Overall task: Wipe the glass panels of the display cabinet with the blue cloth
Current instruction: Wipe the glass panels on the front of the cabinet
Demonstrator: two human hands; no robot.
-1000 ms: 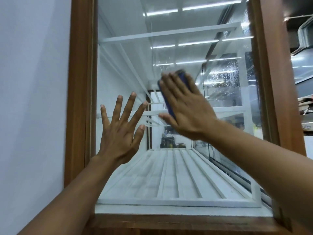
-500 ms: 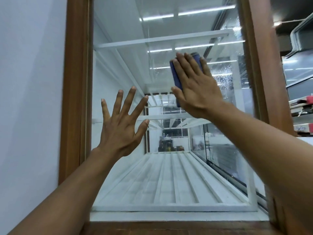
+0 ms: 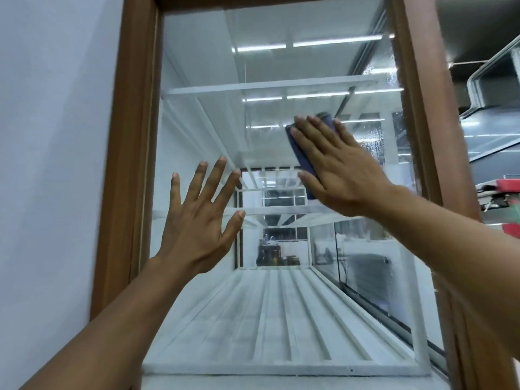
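The right hand [image 3: 337, 167] lies flat with straight fingers and presses the folded blue cloth [image 3: 301, 156] against the glass panel [image 3: 202, 122], above and to the right of the left hand [image 3: 197, 226]. The left hand is open with its fingers spread and its palm towards the same pane, apparently braced on it, though contact cannot be confirmed.

This looks like the middle of a wiping pass over the upper part of the pane. Droplets [image 3: 377, 136] cling to the glass just right of the cloth and higher up along the wooden frame [image 3: 405, 80]. The next move therefore probably calls for sliding the cloth rightwards and upwards under even pressure, right to the frame edge.

Below both hands, inside the display cabinet [image 3: 129, 136], a white slatted shelf [image 3: 267, 319] runs away from the viewer. A plain wall [image 3: 42, 136] stands left of the left hand.

Most of the cloth is hidden under the right palm. Reflected ceiling lights make it hard to tell which pane carries the streaks, and the cabinet's base is cut off.
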